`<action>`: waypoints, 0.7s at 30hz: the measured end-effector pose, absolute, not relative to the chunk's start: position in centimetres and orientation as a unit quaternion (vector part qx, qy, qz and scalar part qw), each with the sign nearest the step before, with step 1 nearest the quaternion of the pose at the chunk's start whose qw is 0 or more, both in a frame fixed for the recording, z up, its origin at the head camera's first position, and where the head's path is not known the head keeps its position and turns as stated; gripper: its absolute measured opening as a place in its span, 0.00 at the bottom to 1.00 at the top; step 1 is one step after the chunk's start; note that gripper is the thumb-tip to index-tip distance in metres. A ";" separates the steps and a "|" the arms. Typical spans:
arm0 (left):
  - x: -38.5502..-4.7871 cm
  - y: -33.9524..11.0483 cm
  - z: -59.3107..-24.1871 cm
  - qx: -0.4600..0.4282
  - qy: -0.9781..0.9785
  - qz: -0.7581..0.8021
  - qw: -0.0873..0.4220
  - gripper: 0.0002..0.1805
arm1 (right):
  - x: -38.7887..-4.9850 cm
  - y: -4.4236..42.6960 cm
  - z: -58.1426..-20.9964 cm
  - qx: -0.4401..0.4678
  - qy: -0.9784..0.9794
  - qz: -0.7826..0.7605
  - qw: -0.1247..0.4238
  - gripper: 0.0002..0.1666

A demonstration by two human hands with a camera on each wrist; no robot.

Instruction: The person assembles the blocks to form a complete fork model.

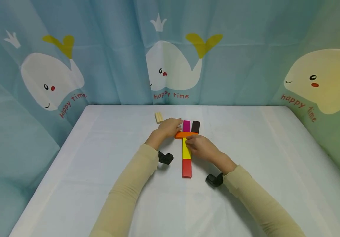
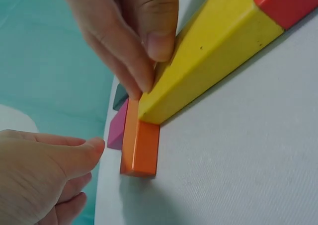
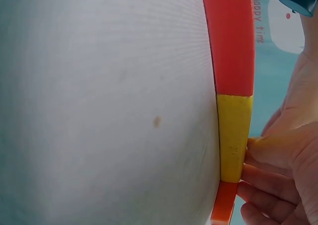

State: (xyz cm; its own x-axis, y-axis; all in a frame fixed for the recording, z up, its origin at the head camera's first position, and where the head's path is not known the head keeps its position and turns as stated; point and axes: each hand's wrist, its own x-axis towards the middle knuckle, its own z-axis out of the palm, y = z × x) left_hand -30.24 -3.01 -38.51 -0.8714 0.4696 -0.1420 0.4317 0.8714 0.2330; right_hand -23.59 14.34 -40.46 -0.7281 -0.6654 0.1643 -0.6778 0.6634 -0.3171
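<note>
Flat coloured blocks lie joined on the white table. A red block (image 1: 186, 168) is nearest, then a yellow block (image 1: 186, 152), with an orange block (image 1: 182, 135) crosswise at its far end. Beyond the orange one lie a magenta block (image 1: 186, 126) and a black block (image 1: 196, 126), side by side with a gap. My right hand (image 1: 202, 148) touches the top of the yellow block near its orange end with thumb and fingertips, not wrapped round it. Beside the orange block's left end is my left hand (image 1: 169, 127), holding nothing; in the left wrist view it is apart from the blocks.
Pale wooden pieces (image 1: 158, 117) lie behind my left hand. A black wrist device (image 1: 166, 158) sticks out by the left sleeve, another (image 1: 214, 180) by the right. A blue whale-print curtain (image 1: 113, 65) stands behind the white table (image 1: 99, 158).
</note>
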 end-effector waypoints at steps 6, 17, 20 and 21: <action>-30.5 -4.1 -38.7 0.236 0.962 0.115 0.071 0.25 | -23.5 14.4 -40.5 0.349 -0.919 0.182 0.012 0.15; -31.3 -6.7 -39.8 0.206 0.966 0.142 0.058 0.27 | -23.6 14.4 -40.7 0.335 -0.924 0.187 0.002 0.16; -31.6 -7.5 -40.0 0.199 0.969 0.136 0.060 0.28 | -23.6 14.4 -40.8 0.336 -0.922 0.191 0.004 0.16; -31.7 -7.8 -40.0 0.196 0.969 0.135 0.063 0.28 | -23.6 14.4 -40.8 0.336 -0.922 0.192 0.004 0.16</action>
State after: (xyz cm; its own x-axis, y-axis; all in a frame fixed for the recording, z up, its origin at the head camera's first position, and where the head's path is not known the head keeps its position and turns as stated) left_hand -31.69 -7.76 -40.02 -0.9155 0.3963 -0.0690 0.3622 0.8868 0.2870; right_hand -23.60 14.43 -40.82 -0.7740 -0.6182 0.1371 -0.6214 0.6999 -0.3521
